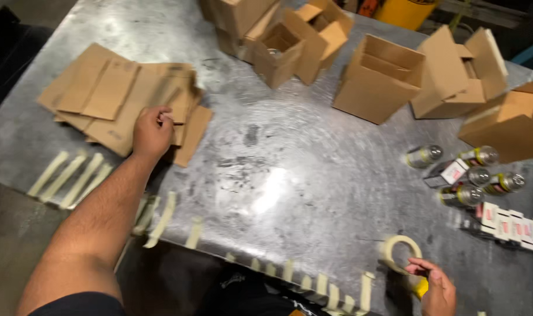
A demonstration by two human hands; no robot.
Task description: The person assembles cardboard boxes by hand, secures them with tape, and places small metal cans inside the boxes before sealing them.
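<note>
The left hand [152, 131] reached out over a pile of flat cardboard sheets [123, 99] at about ten o'clock on the shiny metal table [290, 175]. Its fingers were curled and pinching the edge of the top sheet. The pile lay spread out like a fan, with the hand on its right side.

The right hand [437, 289] was low down at about five o'clock, at the near edge of the table. Its fingertips touched a roll of pale tape [400, 253], which lay flat on the table. A small yellow thing [420, 287] showed under the hand, but I could not tell if the hand was gripping it.

Short strips of tape [73, 175] were stuck in a row along the near edge of the table, from eight o'clock round to six o'clock, hanging down a little.

At twelve o'clock stood a bunch of small open cardboard boxes [278, 50]. One more open box [379, 79] stood at one o'clock, and others with flaps up at two o'clock.

At three o'clock lay a few small shiny cans [471, 175] on their sides, close together. Just below them sat a row of little white and red packs [512, 225], side by side
</note>
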